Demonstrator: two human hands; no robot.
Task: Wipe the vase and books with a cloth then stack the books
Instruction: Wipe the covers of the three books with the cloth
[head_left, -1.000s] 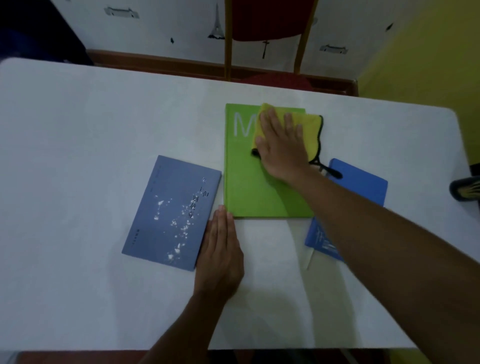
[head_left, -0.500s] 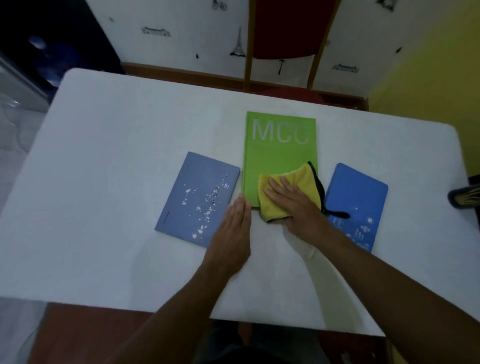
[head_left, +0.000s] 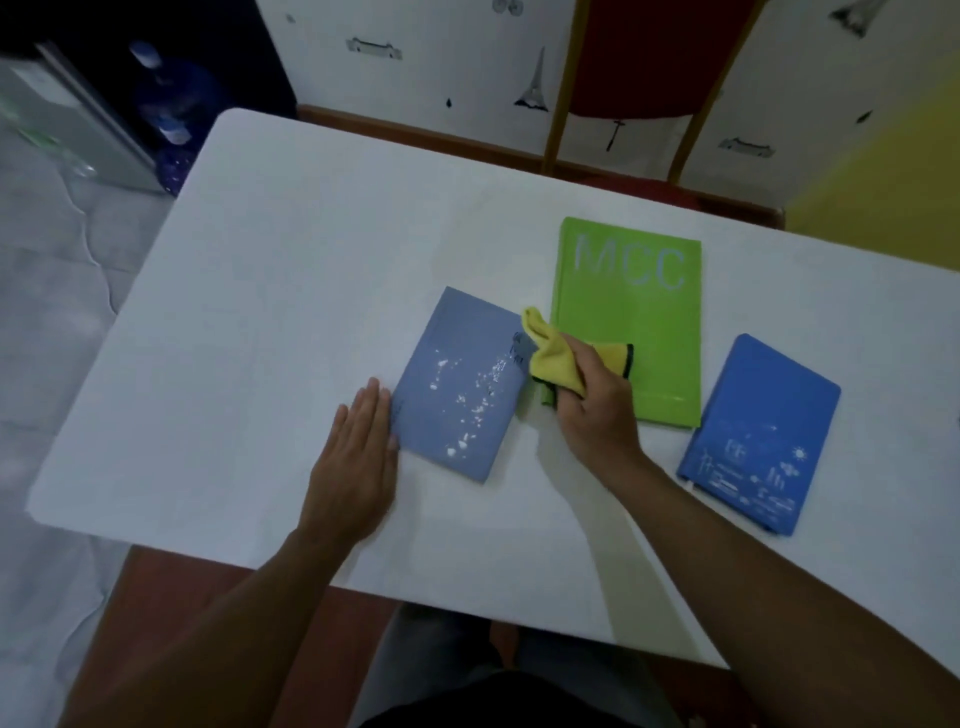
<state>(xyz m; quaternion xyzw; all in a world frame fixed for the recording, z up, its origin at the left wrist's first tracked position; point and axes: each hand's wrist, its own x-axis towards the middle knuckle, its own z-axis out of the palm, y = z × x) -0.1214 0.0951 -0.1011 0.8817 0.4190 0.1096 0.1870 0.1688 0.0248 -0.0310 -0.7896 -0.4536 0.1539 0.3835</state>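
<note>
Three books lie flat on the white table. A grey-blue book with white specks is on the left, a large green book marked MCC in the middle, and a bright blue book on the right. My right hand grips a yellow cloth, lifted over the gap between the grey-blue and green books. My left hand lies flat, fingers together, against the grey-blue book's left edge. No vase is in view.
A red chair with wooden legs stands behind the table's far edge. A blue water bottle and a grey cabinet are on the floor at the far left. A yellow wall is on the right.
My right hand has bunched up the cloth and lifted it off the green book, moving left toward the grey-blue book. My left hand has shifted from the green book's corner to the grey-blue book's left edge.
</note>
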